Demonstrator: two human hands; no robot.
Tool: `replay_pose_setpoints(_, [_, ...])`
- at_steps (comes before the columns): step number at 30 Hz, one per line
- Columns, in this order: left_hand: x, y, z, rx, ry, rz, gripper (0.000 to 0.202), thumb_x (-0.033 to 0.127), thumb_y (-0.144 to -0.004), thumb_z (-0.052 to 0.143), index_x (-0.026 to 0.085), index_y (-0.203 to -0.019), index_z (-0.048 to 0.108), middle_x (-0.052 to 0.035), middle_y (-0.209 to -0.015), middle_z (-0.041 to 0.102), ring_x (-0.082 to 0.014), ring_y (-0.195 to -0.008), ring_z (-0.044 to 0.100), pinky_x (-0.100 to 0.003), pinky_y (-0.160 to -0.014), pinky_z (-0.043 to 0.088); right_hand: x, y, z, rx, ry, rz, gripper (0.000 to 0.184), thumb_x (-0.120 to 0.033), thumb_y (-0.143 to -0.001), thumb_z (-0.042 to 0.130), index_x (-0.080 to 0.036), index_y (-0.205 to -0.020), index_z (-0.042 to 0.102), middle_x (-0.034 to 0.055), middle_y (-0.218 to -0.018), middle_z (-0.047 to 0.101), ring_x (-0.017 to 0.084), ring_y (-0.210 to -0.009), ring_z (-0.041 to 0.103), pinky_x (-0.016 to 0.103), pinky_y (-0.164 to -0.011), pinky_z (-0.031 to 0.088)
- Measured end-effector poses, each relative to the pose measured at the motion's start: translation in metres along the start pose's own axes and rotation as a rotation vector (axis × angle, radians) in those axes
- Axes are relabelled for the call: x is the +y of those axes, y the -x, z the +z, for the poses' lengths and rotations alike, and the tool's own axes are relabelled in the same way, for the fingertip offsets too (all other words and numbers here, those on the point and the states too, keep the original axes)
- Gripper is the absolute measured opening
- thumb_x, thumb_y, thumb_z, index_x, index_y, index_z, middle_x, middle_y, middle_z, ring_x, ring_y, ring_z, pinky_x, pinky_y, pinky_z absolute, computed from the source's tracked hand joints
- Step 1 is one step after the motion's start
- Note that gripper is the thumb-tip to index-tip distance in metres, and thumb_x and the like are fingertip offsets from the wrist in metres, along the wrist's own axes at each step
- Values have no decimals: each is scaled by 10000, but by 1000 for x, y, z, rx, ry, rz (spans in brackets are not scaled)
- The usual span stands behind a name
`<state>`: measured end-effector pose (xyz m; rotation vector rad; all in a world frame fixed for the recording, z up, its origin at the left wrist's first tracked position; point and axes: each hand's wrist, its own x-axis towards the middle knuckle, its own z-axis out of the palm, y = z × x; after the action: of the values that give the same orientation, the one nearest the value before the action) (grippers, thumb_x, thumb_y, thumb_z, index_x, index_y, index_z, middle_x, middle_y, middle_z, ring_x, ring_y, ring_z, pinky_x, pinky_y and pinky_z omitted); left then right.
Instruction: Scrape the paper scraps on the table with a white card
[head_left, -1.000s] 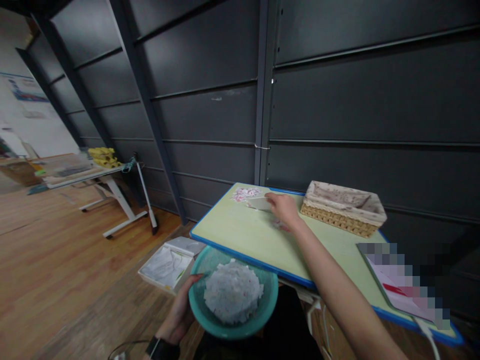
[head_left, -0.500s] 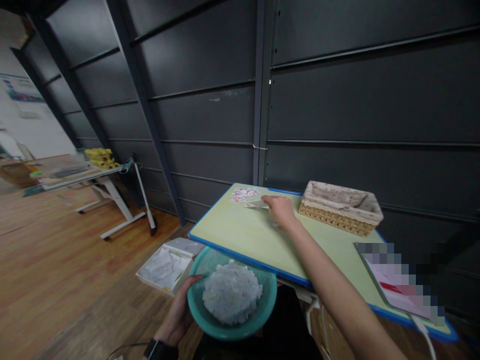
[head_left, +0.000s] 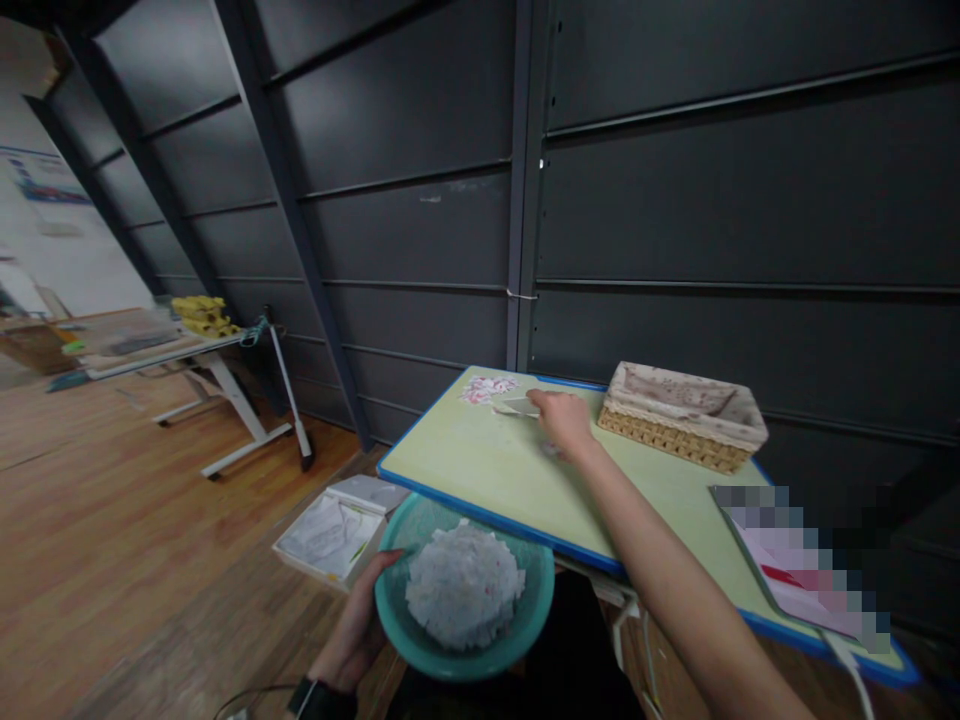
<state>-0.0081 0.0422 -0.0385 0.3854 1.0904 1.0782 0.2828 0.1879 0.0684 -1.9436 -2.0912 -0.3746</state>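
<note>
- Right hand (head_left: 564, 422) pinches a pale flat piece (head_left: 517, 406) beside red-and-white scraps (head_left: 489, 388), far left on the desk (head_left: 480, 470).
- Left hand (head_left: 366, 610) grips the teal basin (head_left: 480, 665) at the desk's near edge.
- Wicker basket (head_left: 679, 442) right; dark wall (head_left: 420, 235) beyond.

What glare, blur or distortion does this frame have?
Head view, light: soft sheen on the dark wall, strongest upper left; deep shade beyond the tablet. Head view, shape: posts at left slant, perhaps lens stretch. Head view, sharpness: the far table is hazy, the red-and-white bits too soft to identify, the right hand fairly clear; blocky pixels mask part of the tablet.
</note>
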Motion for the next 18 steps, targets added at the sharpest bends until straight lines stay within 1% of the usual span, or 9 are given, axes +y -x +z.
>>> replay_pose_setpoints(2, [-1,-2,-2,-20,-15,8,150,284,-719,641,145,-778,644,-41,-676,749,-200,-604,684,-318,-651,529,0,0,2,9,-9,-19,358,-146,-834,403,-253,-1101,616,101,-978,687,226,-863,620,266,-682,361])
replay_pose_setpoints(5, [-1,-3,-3,-15,-40,4,167,290,-724,635,140,-796,645,-39,-668,748,-201,-622,687,-312,-648,525,1,-1,7,43,-46,-58,378,-156,-837,398,-281,-1131,602,69,-1007,689,223,-869,624,263,-677,367])
replay_pose_setpoints(9, [0,-1,0,-28,-30,24,122,267,-742,611,148,-747,638,-26,-619,736,-179,-568,664,-285,-594,507,-1,-4,13,51,-83,-123,398,-131,-808,427,-292,-1124,609,43,-1048,683,215,-904,624,255,-694,379])
replay_pose_setpoints(11, [1,1,1,-22,-29,17,113,260,-749,600,156,-713,628,-15,-591,727,-162,-522,643,-274,-581,499,-4,-6,15,43,-95,-165,402,-118,-802,430,-288,-1115,616,39,-1060,680,209,-914,623,253,-706,386])
replay_pose_setpoints(13, [2,3,2,-11,-33,-7,116,258,-749,596,157,-699,622,-13,-590,727,-153,-496,632,-275,-597,500,-9,-7,18,46,-111,-214,403,-108,-802,429,-282,-1110,621,39,-1071,677,203,-918,625,252,-715,395])
replay_pose_setpoints(18, [3,4,1,-12,-31,-12,131,278,-745,597,153,-737,634,-22,-631,739,-170,-553,659,-283,-629,497,-24,-4,23,70,-180,-352,432,-64,-761,465,-263,-1106,630,42,-1082,674,192,-941,623,249,-760,414])
